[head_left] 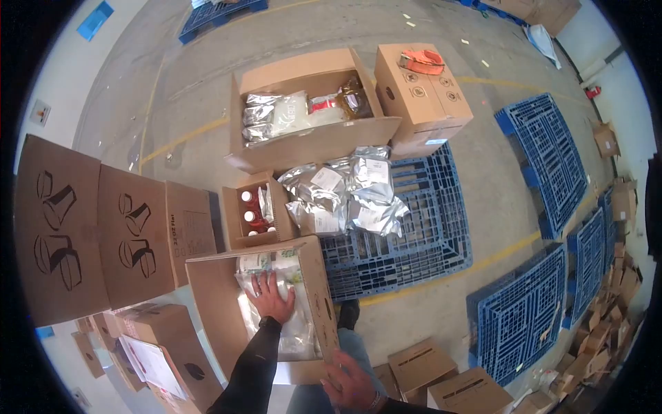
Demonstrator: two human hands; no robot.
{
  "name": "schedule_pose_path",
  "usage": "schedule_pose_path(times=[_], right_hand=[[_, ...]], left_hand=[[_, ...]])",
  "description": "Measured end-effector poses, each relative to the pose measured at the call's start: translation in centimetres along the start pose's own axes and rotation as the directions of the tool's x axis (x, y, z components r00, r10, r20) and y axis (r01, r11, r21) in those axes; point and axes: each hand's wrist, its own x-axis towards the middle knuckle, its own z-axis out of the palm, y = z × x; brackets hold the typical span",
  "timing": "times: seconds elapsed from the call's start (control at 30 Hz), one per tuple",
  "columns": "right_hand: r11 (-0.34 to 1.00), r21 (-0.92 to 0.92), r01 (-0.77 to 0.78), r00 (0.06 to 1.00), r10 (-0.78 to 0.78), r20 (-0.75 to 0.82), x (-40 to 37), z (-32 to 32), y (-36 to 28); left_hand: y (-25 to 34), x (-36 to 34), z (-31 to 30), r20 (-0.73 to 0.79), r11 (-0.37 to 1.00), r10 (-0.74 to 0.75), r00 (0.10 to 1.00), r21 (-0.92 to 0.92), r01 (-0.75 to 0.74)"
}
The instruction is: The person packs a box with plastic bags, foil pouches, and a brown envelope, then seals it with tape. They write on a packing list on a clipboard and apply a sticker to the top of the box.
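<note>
My left hand [271, 298] reaches into an open cardboard box [214, 290] and lies with fingers spread on clear plastic packages [301, 324]. At the far end of that box are white bags with green print [286, 259]. My right hand [350, 381] is at the box's near right corner, its fingers apart and right at the cardboard edge. Just beyond the box stands a smaller carton [238, 200] with white-capped bottles of red liquid [255, 217]. Several silver foil pouches [317, 193] with white labels lie beside it.
A blue pallet [427, 207] lies under the goods. Farther back, a large open box [310, 148] holds pouches and bags, beside a closed carton [414, 103] topped by an orange strap-like item [422, 62]. Printed cartons [62, 234] stand left; more pallets [520, 310] and cartons lie right.
</note>
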Motion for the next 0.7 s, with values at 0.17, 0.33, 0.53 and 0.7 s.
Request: schedule_pose_path(times=[0.17, 0.33, 0.53, 0.7], right_hand=[[0.995, 0.054, 0.08, 0.994, -0.083, 0.066, -0.3, 1.8, -1.0], [0.981, 0.086, 0.172, 0.972, -0.183, 0.144, -1.3, 4.0, -2.1], [0.988, -0.057, 0.143, 0.978, -0.132, 0.164, -3.4, 7.8, -6.3], [0.929, -0.369, 0.02, 0.919, 0.128, 0.372, -2.8, 16.0, -5.8]], left_hand=[[0.1, -0.4, -0.4, -0.031, 0.999, 0.008, 0.999, -0.045, -0.01], [-0.1, -0.6, -0.2, -0.054, 0.997, 0.013, 0.998, -0.075, -0.017], [-0.7, -0.7, -0.1, -0.074, 0.977, 0.034, 0.997, -0.208, -0.048], [-2.9, 0.4, -4.5, -0.384, 0.836, 0.108, 0.917, -0.464, -0.293]])
